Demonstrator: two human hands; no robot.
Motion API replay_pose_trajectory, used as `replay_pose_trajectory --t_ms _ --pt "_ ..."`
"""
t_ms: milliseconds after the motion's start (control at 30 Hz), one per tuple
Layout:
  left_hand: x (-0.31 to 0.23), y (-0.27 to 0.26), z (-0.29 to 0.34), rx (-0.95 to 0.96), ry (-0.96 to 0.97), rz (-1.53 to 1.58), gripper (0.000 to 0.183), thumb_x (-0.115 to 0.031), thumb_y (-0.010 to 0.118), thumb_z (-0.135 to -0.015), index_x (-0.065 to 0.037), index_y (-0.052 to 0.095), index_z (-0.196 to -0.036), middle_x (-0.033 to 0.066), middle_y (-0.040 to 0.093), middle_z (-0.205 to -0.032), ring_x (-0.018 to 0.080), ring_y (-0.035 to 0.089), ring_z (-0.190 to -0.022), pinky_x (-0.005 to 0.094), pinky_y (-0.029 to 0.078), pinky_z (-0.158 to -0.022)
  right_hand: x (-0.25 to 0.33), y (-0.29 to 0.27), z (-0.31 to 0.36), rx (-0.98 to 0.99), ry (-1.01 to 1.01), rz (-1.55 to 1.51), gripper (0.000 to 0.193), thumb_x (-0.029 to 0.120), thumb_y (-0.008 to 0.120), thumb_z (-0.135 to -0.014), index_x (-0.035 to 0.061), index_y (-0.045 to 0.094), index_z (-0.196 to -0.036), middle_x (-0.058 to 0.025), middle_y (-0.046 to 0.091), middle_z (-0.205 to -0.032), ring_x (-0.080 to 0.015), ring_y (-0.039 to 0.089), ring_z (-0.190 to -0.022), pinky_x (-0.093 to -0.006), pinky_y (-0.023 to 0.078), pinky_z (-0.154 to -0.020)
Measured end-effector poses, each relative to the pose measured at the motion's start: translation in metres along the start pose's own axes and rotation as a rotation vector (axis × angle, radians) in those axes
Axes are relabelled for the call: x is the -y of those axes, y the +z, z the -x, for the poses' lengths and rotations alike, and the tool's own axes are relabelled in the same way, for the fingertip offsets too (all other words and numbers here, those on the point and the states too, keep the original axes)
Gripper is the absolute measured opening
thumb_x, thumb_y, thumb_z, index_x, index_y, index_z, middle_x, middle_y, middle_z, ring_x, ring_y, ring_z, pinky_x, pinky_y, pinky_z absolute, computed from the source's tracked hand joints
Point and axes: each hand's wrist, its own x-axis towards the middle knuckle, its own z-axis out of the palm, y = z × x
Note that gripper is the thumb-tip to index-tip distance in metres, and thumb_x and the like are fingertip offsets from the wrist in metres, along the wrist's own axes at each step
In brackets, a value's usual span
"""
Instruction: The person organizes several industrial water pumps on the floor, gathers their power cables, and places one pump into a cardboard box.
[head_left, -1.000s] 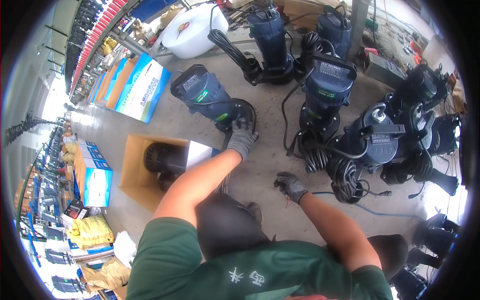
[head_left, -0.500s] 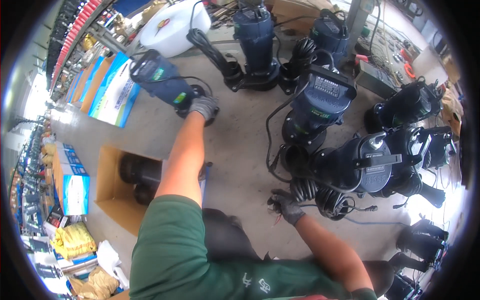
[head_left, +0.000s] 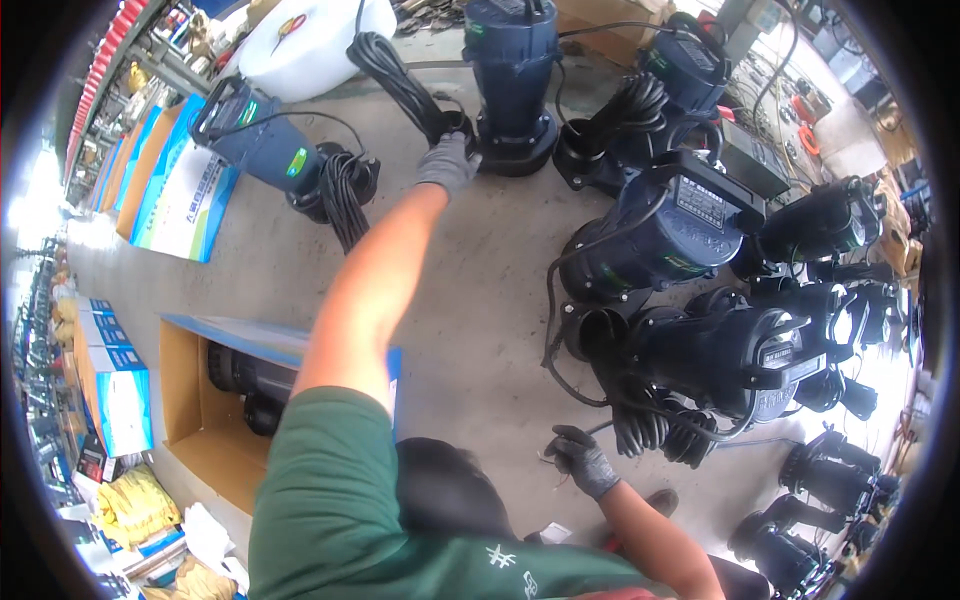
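Observation:
My left hand point(head_left: 449, 166), in a grey glove, reaches far forward and is closed on the outlet elbow of an upright dark-blue submersible pump point(head_left: 510, 85). A coiled black cable point(head_left: 398, 85) rises out of that outlet. Left of the hand, another blue pump point(head_left: 262, 135) leans over, its cable coil point(head_left: 345, 200) hanging from its outlet. Close to my body, my gloved right hand point(head_left: 585, 462) has curled fingers around a thin cable end, with fine wires showing at the fingertips. Right of it stands a pump point(head_left: 720, 350) with bundled cable.
An open cardboard box point(head_left: 185, 400) with a black pump inside lies by my left arm. More pumps point(head_left: 660, 225) crowd the right side. Blue-and-white cartons point(head_left: 185, 195) stand at the left, and a white plastic container point(head_left: 315, 50) sits at the back.
My left hand has left the leaning pump on the left and moved right to the upright pump's outlet. The view has shifted; my right hand stays low with the cable end.

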Motion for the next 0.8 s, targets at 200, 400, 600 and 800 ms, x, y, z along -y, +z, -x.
replay_pose_trajectory --t_ms 200,400,600,800 --pt "-0.009 0.012 0.012 -0.037 -0.051 -0.031 0.036 -0.028 0.060 -0.087 -0.006 0.056 -0.115 0.0221 0.060 -0.120 0.0368 0.060 -0.111 0.0474 0.050 -0.090 0.006 0.017 -0.014 0.053 -0.046 0.129 0.035 0.015 0.060 -0.094 0.0043 0.051 -0.127 -0.0086 0.067 -0.088 -0.0096 0.056 -0.063 -0.0224 0.044 -0.056" --pt "-0.035 0.015 0.093 0.053 -0.024 -0.125 0.030 -0.017 0.069 -0.080 -0.003 0.061 -0.105 0.0187 0.069 -0.100 0.0330 0.067 -0.097 0.0426 0.054 -0.080 0.001 0.014 -0.030 0.093 -0.040 0.063 0.033 0.013 0.059 -0.093 0.0053 0.053 -0.125 -0.0087 0.068 -0.087 -0.0110 0.059 -0.061 -0.0233 0.045 -0.051" --pt "-0.035 -0.020 0.182 0.215 -0.098 -0.136 0.030 -0.016 0.068 -0.081 -0.002 0.061 -0.107 0.0204 0.069 -0.099 0.0357 0.067 -0.094 0.0446 0.055 -0.078 0.018 0.039 -0.032 0.169 -0.082 0.194 0.032 0.007 0.054 -0.093 0.0005 0.051 -0.124 -0.0129 0.067 -0.086 -0.0120 0.056 -0.055 -0.0235 0.045 -0.050" --pt "-0.062 -0.093 0.227 0.496 0.005 -0.387 0.025 -0.023 0.058 -0.088 -0.005 0.068 -0.101 0.0197 0.070 -0.097 0.0370 0.067 -0.094 0.0467 0.054 -0.080 0.024 0.048 -0.038 0.235 -0.093 0.383 0.039 0.018 0.057 -0.091 0.0029 0.051 -0.127 -0.0070 0.069 -0.086 -0.0095 0.055 -0.056 -0.0241 0.044 -0.049"
